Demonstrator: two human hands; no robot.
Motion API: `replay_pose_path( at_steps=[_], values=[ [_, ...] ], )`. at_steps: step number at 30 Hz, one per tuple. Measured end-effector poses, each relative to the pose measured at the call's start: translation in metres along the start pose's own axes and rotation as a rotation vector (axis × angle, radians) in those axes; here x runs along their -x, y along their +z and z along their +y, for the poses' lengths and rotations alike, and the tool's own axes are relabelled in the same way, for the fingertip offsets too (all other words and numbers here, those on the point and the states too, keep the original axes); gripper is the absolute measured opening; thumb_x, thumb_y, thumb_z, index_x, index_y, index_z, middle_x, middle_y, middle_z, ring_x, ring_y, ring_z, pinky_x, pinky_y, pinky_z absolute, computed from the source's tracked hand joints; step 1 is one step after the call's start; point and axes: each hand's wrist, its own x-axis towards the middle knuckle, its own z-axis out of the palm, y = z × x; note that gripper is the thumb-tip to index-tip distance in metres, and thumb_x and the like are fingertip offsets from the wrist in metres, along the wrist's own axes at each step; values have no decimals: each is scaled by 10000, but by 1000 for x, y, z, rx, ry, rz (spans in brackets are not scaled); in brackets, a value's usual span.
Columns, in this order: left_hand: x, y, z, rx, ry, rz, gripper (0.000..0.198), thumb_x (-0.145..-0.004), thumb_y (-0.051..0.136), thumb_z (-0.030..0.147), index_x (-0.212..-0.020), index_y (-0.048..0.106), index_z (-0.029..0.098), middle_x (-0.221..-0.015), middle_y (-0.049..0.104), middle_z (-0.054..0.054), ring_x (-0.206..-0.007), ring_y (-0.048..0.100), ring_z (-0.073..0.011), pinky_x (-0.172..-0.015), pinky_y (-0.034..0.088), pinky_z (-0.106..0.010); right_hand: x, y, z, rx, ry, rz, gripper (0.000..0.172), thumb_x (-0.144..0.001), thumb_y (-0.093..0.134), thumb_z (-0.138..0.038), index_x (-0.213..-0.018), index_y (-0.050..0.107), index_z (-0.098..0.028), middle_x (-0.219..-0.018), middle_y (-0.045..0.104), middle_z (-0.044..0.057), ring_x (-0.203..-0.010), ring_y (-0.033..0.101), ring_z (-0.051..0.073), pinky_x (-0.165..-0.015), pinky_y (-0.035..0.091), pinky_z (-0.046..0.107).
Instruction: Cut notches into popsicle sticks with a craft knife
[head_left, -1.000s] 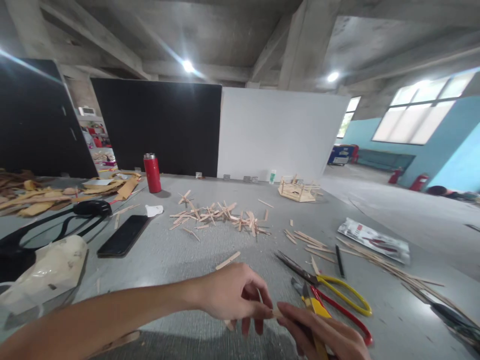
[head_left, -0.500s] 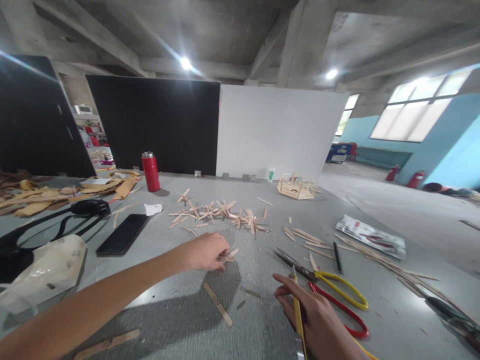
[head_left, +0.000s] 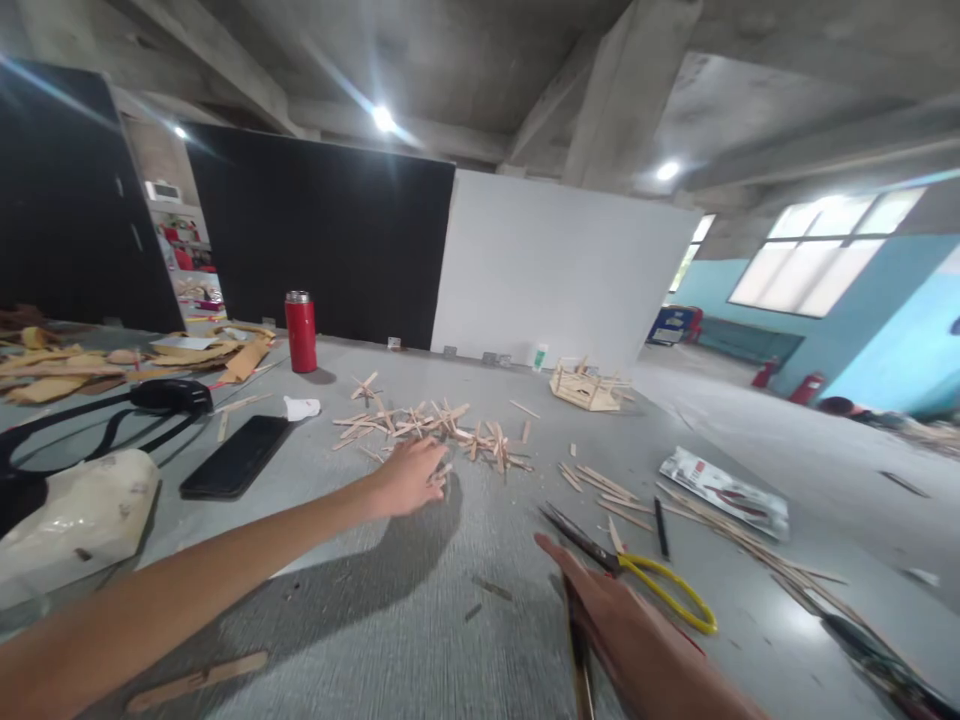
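My left hand (head_left: 411, 476) is stretched out over the table just in front of a loose pile of wooden craft sticks (head_left: 420, 418). Its fingers are curled round pale wooden stick pieces, partly hidden by the hand. My right hand (head_left: 626, 625) lies at the lower right, wrapped round a slim yellowish craft knife (head_left: 580, 668), index finger pointing forward. Beside it rest scissors with yellow handles (head_left: 675, 590); a red handle is mostly covered by the hand. One craft stick (head_left: 199, 680) lies near the front edge of the view.
At left are a black phone (head_left: 236, 458), a plastic-wrapped white pack (head_left: 82, 525) and a red flask (head_left: 301, 335). A small stick-built frame (head_left: 589, 388) stands at the back. Thin wooden strips (head_left: 757, 545) and a silver packet (head_left: 724, 493) lie right.
My left hand has moved forward towards the pile. The craft stick that lay between my hands is gone from its place. My right hand has turned, with the knife now darker and lower.
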Motion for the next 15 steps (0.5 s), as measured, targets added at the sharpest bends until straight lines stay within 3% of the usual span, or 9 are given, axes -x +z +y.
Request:
replay_pose_path(
  at_steps=[2, 3, 4, 6, 8, 10, 11, 15],
  values=[
    [4, 1, 13, 10, 68, 23, 423, -967, 582, 200, -1385, 545, 139, -1428, 551, -213, -1345, 512, -375, -1119, 367, -571, -17, -15, 8, 60, 20, -77, 481, -1021, 486, -272, -1500, 506, -293, -1256, 723, 89, -1084, 710, 237, -920, 569, 364],
    [8, 2, 23, 21, 126, 10, 381, -1006, 517, 200, -1382, 551, 150, -1410, 581, -186, -1329, 537, -334, -1126, 381, -529, -27, -23, 16, 91, 40, -78, 410, -1034, 490, -277, -1437, 562, -276, -1283, 703, 97, -1121, 687, 236, -966, 546, 393],
    [12, 3, 34, 36, 197, -20, 370, -1027, 482, 202, -1389, 553, 171, -1409, 599, -148, -1330, 546, -287, -1144, 384, -473, -38, -31, 26, 127, 76, -77, 344, -1036, 527, -309, -1364, 607, -244, -1300, 677, 102, -1125, 671, 236, -971, 541, 427],
    [23, 7, 59, 58, 340, -110, 375, -1032, 502, 236, -1401, 568, 225, -1441, 604, -78, -1366, 530, -237, -1171, 378, -400, -60, -46, 53, 219, 183, -59, 377, -983, 643, -380, -1308, 608, -193, -1317, 627, 102, -1097, 654, 248, -913, 558, 476],
    [36, 11, 80, 52, 498, -254, 443, -1047, 457, 254, -1486, 507, 214, -1573, 477, -85, -1467, 413, -308, -1202, 343, -488, -75, -54, 83, 309, 294, -90, 363, -986, 637, -379, -1300, 612, -200, -1313, 627, 100, -1079, 655, 243, -895, 565, 459],
    [48, 15, 95, 31, 563, -342, 508, -1056, 415, 270, -1560, 415, 213, -1644, 359, -82, -1522, 280, -381, -1206, 280, -627, -81, -56, 110, 379, 370, -133, 375, -977, 651, -378, -1305, 610, -200, -1314, 624, 97, -1090, 653, 248, -897, 564, 458],
    [53, 17, 100, 21, 582, -370, 520, -1063, 407, 305, -1576, 392, 220, -1654, 336, -75, -1526, 261, -391, -1200, 288, -640, -82, -54, 121, 406, 394, -151, 386, -974, 656, -375, -1311, 604, -195, -1312, 624, 100, -1089, 654, 247, -893, 565, 461],
    [66, 27, 109, -80, 667, -283, 497, -1055, 456, 333, -1550, 437, 286, -1617, 412, -55, -1497, 343, -353, -1097, 461, -579, -73, -42, 143, 469, 392, -154, 347, -986, 638, -378, -1290, 621, -212, -1316, 625, 93, -1093, 652, 243, -900, 562, 445]
  ],
)
